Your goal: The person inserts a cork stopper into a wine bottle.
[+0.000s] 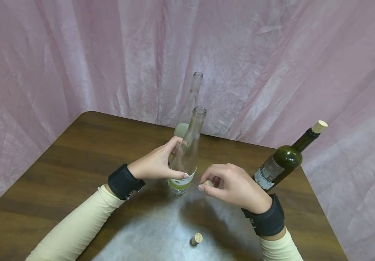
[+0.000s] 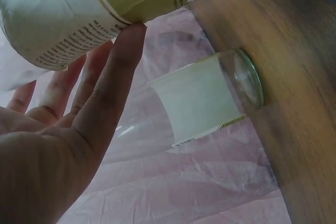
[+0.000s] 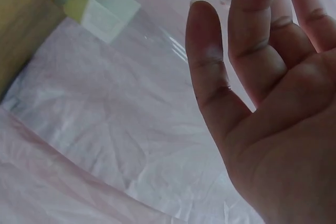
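My left hand (image 1: 161,159) grips a clear glass bottle (image 1: 190,148) low down, around its white and green label; its mouth is uncorked. In the left wrist view the fingers (image 2: 113,85) lie against that bottle's label (image 2: 79,22). Just right of the bottle, my right hand (image 1: 233,185) pinches a cork (image 1: 208,182) between thumb and fingers, lower than the bottle's mouth. The right wrist view shows the thumb (image 3: 205,40) and palm, with the cork not discernible there. A second cork (image 1: 197,238) stands on the table in front of both hands.
Behind the held bottle stands another clear, uncorked bottle (image 1: 190,96), also seen in the left wrist view. A dark green bottle (image 1: 278,163) with a cork in its mouth stands beyond my right hand. The brown wooden table (image 1: 86,152) ends at a pink curtain (image 1: 115,61).
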`<state>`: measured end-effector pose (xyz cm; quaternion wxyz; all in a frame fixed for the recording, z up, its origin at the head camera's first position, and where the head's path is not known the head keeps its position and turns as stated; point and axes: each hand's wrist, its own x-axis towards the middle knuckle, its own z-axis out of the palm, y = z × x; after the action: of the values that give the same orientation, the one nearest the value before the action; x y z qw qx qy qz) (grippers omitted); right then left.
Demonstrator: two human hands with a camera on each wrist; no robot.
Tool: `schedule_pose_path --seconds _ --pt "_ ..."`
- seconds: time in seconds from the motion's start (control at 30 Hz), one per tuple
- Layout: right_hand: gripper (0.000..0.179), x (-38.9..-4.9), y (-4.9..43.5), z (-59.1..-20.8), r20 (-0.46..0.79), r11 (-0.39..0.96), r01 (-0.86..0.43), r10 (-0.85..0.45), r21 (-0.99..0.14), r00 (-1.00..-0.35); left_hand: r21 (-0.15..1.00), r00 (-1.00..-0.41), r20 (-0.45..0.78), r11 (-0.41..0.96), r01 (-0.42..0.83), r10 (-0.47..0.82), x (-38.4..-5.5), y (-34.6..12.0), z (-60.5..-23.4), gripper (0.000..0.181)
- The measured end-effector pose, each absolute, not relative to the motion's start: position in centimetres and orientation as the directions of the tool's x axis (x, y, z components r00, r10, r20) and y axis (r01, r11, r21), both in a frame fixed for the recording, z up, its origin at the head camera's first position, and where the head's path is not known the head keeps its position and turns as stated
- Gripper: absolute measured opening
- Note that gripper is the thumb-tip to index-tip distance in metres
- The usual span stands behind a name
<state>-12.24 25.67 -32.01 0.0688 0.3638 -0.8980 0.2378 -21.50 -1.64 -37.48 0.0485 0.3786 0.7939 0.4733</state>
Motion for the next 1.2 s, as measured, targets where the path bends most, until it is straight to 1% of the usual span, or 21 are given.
schedule_pose_path --seconds 0.17,0.4,0.57,0.73,1.07,1.2 --pt "0.007 -12.5 26.0 -31.2 0.401 0.591 -0.718 -0.596 -0.368 -0.695 0.792 -0.706 0.259 0.274 0.546 0.659 -21.5 -1.3 -37.4 0.079" --pt "0.008 -12.7 26.2 -29.3 0.437 0.610 -0.709 -0.562 -0.354 -0.702 0.780 -0.673 0.268 0.255 0.571 0.689 -21.6 -0.8 -37.1 0.071" --pt "0.007 -12.9 26.7 -27.7 0.465 0.615 -0.707 -0.541 -0.349 -0.700 0.780 -0.651 0.269 0.236 0.579 0.710 -21.4 -0.6 -36.9 0.072" --pt "0.006 -13.1 27.1 -26.5 0.500 0.615 -0.705 -0.514 -0.351 -0.697 0.760 -0.642 0.269 0.251 0.600 0.718 -21.3 -0.5 -36.8 0.073" --pt "0.009 -13.6 27.1 -24.3 0.568 0.569 -0.740 -0.496 -0.359 -0.657 0.751 -0.616 0.262 0.244 0.614 0.743 -21.4 -0.3 -36.7 0.074" --pt "0.011 -13.7 27.1 -23.5 0.588 0.570 -0.740 -0.479 -0.357 -0.652 0.741 -0.605 0.266 0.242 0.626 0.750 -21.5 -0.2 -36.7 0.074"
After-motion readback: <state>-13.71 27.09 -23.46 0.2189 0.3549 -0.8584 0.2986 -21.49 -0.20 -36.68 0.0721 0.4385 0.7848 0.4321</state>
